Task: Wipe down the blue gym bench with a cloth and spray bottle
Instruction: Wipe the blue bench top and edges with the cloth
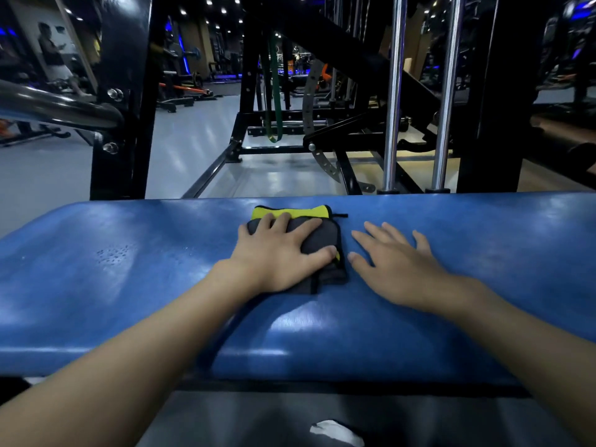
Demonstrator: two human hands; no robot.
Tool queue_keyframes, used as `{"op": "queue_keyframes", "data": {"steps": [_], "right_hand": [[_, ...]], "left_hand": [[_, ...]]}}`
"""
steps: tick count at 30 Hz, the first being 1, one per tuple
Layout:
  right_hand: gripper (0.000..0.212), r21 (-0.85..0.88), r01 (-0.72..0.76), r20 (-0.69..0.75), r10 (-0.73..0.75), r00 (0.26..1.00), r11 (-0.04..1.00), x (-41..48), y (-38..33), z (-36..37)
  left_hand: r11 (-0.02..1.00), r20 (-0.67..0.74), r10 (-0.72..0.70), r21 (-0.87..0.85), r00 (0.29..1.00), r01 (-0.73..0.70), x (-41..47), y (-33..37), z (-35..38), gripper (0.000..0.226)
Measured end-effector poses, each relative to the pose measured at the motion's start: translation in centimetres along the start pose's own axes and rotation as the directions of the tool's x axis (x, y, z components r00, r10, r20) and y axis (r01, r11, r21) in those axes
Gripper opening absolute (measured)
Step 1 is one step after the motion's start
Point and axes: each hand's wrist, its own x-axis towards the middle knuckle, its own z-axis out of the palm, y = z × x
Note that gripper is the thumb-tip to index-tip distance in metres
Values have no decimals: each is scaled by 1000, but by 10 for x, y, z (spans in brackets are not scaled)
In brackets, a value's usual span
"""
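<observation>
The blue gym bench (129, 285) stretches across the whole view in front of me. A folded grey cloth with a yellow edge (322, 235) lies near the bench's far edge, at the middle. My left hand (280, 256) presses flat on the cloth, fingers spread, thumb along its right side. My right hand (393, 262) rests flat on the bare bench just right of the cloth, fingers straight and apart. A patch of spray droplets (113, 254) shows on the bench to the left. No spray bottle is in view.
Black machine frames (119, 124) and chrome guide rods (393, 108) stand right behind the bench. A green resistance band (274, 91) hangs from the rack. Grey gym floor (193, 140) lies beyond. A person stands far off at the back left (53, 56).
</observation>
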Motion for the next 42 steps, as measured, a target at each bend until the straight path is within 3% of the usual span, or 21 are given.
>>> {"op": "queue_keyframes", "data": {"steps": [3,7,12,20,26,30,35,42], "right_hand": [[58,-16,-7,0,7,1000,1000,-1,-1,1],[59,-12,-12,-7,12,1000,1000,-2,-2,1],[59,8,-33,-35,33,999,999,-1,-2,1],[58,59,-51,-59,55,997,997,-5,-3,1],[57,53,-35,-74,39,996,998,-9,-5,0],[54,-4,-47,-112,46,993,999,-11,-6,-4],[56,92,-10,-96,19,995,996,-9,-17,-8],[57,52,-9,-42,11,999,999,-6,-18,5]], "left_hand": [[1000,14,16,13,1000,-16,49,-13,0,92],[1000,-5,21,-3,1000,-21,100,-23,-1,72],[1000,-8,24,15,1000,-24,110,-24,2,75],[993,0,100,63,995,-99,5,-15,-1,101],[985,-87,139,118,987,-128,-84,-10,3,95],[993,-82,101,65,992,-95,-103,-6,0,91],[996,-63,83,31,995,-81,-68,-9,2,93],[998,-5,56,1,998,-56,21,-22,-1,88]]}}
